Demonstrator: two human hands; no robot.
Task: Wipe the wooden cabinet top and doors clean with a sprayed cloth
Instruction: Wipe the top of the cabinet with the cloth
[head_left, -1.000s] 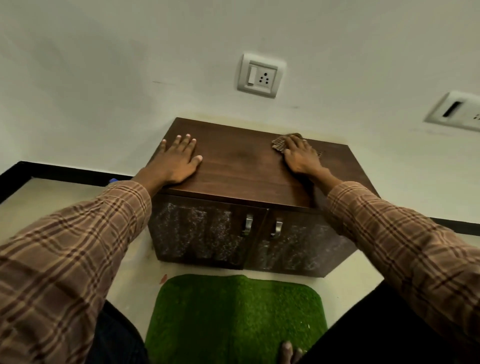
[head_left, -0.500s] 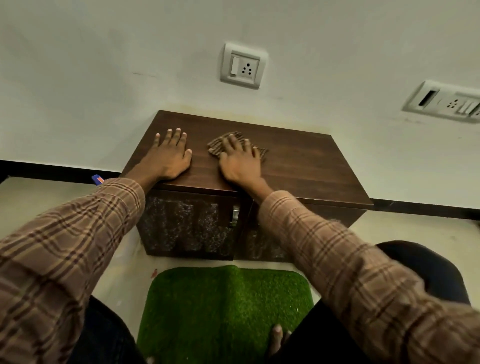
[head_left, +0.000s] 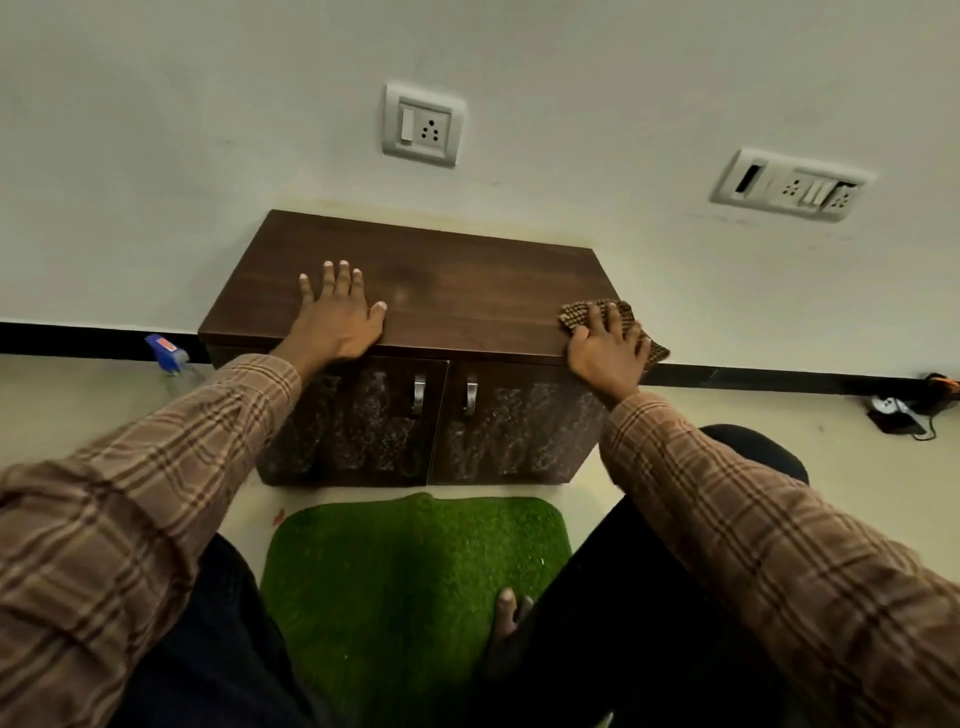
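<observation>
— Presently, which step is in hand?

— The top of the wooden cabinet (head_left: 447, 291) is being wiped. The checked cloth (head_left: 582, 314) is pressed flat under the right hand (head_left: 605, 351) at the right front corner of the top, right of centre in the frame, with part of the cloth hanging past the edge. No closed grip is made: the fingers are spread straight over the fabric.

— And the other hand?

— The left hand (head_left: 337, 322) is laid flat on the left part of the top, fingers straight, nothing held; the cabinet is probably being steadied by it.

— What is left?

— The two doors (head_left: 374, 426), seen at mid-frame above the green mat (head_left: 410, 561), look mottled and are judged not yet wiped.

— What is called for next?

— Either the cloth is to be drawn back across the top, or carried over the front edge and down the right door, around the metal handles (head_left: 418, 392). More spray may be wanted; a blue-capped bottle (head_left: 169, 356) is seen on the floor at the left.
</observation>
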